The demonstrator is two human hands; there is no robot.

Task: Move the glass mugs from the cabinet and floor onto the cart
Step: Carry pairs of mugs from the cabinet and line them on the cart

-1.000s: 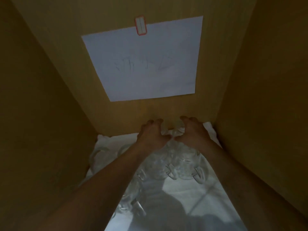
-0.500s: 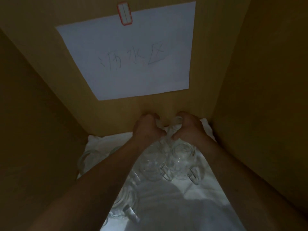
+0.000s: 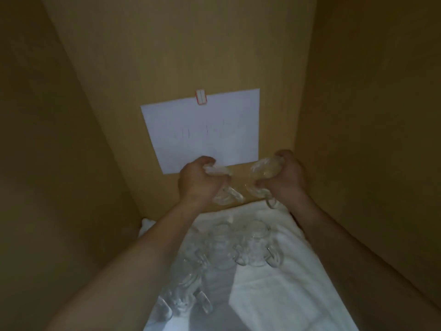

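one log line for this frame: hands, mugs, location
left hand: grips glass mug | right hand: grips second mug | both lifted inside cabinet | more mugs on white cloth

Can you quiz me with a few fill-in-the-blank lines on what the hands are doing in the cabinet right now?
1. Each hand, the left hand and the right hand, grips a glass ____.
2. The other mugs stand on a white ____ on the cabinet floor.
3. A white sheet of paper hangs on the cabinet's ____ wall.
4. The two held mugs are ____ the cloth, not resting on it.

Missing words: mug; cloth; back; above
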